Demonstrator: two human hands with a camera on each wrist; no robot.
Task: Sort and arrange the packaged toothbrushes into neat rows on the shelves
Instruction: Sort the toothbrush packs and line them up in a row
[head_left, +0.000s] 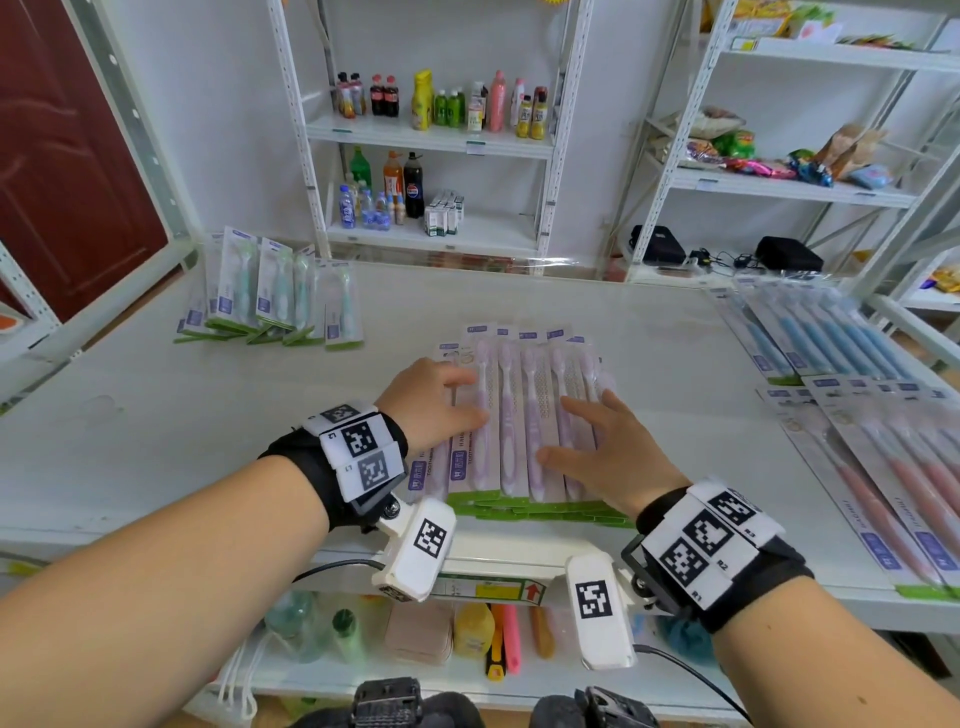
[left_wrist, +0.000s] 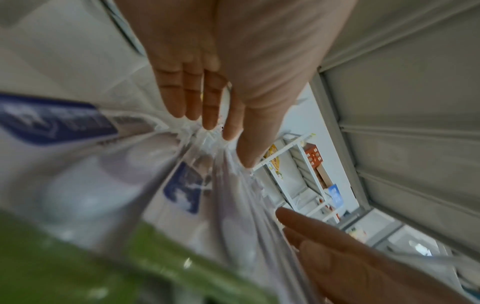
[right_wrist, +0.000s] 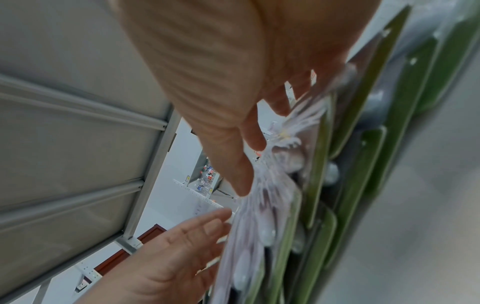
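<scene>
Several purple toothbrush packs (head_left: 519, 415) with green bottom edges lie overlapped in a row on the white shelf (head_left: 182, 426), in the middle. My left hand (head_left: 441, 402) rests flat on the row's left side, fingers straight. Flat on the right side lies my right hand (head_left: 605, 441), fingers spread. In the left wrist view the left hand (left_wrist: 207, 98) has straight fingers touching the purple packs (left_wrist: 130, 185). The right wrist view shows the right hand (right_wrist: 249, 144) with fingertips on the fanned purple packs (right_wrist: 272, 205). Neither hand grips a pack.
Green toothbrush packs (head_left: 275, 301) lie at the shelf's back left. Blue packs (head_left: 826, 338) and pink packs (head_left: 893, 467) lie in rows on the right. Further shelves with bottles (head_left: 431, 104) and snacks (head_left: 769, 150) stand behind. A lower shelf holds toiletries (head_left: 472, 631).
</scene>
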